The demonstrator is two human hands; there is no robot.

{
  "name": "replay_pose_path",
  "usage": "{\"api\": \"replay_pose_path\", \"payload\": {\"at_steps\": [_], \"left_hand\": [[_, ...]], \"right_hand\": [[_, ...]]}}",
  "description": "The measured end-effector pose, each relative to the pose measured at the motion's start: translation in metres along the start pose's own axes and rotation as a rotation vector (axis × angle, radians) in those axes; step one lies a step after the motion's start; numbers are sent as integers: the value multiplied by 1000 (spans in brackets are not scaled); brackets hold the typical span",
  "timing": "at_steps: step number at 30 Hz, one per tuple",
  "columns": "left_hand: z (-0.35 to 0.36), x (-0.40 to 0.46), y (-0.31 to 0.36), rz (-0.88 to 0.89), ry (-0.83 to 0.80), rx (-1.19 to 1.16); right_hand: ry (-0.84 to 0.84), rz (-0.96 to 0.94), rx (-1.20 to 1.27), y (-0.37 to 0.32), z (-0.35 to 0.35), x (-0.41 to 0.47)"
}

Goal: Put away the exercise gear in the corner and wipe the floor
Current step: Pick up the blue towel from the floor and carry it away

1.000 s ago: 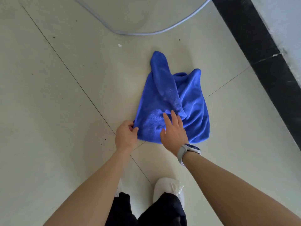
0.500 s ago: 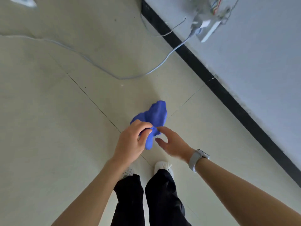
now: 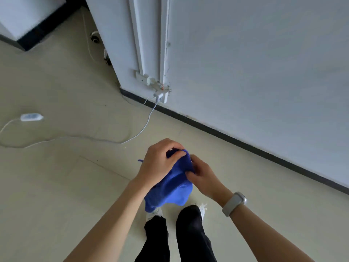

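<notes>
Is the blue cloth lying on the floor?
No, the blue cloth is bunched up in the air between the left hand and right hand.

both hands, left hand [image 3: 157, 163] and right hand [image 3: 204, 178], grip a bunched blue cloth [image 3: 170, 188] above the tiled floor [image 3: 56, 186]; white cable [image 3: 79, 138] nearby

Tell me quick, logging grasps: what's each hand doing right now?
Left hand: closed on the blue cloth.
Right hand: closed on the same cloth.
</notes>
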State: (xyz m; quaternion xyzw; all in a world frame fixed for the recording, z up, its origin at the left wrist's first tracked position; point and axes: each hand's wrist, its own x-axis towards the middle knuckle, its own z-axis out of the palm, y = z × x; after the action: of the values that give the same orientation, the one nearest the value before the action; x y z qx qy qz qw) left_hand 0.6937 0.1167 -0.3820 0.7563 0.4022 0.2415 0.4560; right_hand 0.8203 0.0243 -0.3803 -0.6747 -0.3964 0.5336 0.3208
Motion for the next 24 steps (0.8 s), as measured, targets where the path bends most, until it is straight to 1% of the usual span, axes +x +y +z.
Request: {"api": "replay_pose_path", "payload": {"at_steps": [2,4,7,9,12,15,19,21,24], "left_hand": [[6,-8,39,12,-87,-2],[21,-19,76,44,-223,15],[63,-29,134,174,-405,88],[104,-36,179,258,-543,152],[178,-55,251,379,-721,263],[255,-86,321,450,-832,289],[351,-141,391,477,-971,214],[396,-169,417,511,-1036,206],[464,-207,461,576,-1049,149]], "right_hand": [[119,-3,-7,-6,-21,-45],[202,4,1,-4,-48,-92],[299,9,22,8,-95,-164],[451,24,-16,24,-127,-213],[769,-8,-99,59,-175,-294],[1033,11,-89,108,-222,-390],[1335,105,53,173,-269,-526],[1448,152,68,199,-280,-581],[1560,180,75,226,-293,-648]]}}
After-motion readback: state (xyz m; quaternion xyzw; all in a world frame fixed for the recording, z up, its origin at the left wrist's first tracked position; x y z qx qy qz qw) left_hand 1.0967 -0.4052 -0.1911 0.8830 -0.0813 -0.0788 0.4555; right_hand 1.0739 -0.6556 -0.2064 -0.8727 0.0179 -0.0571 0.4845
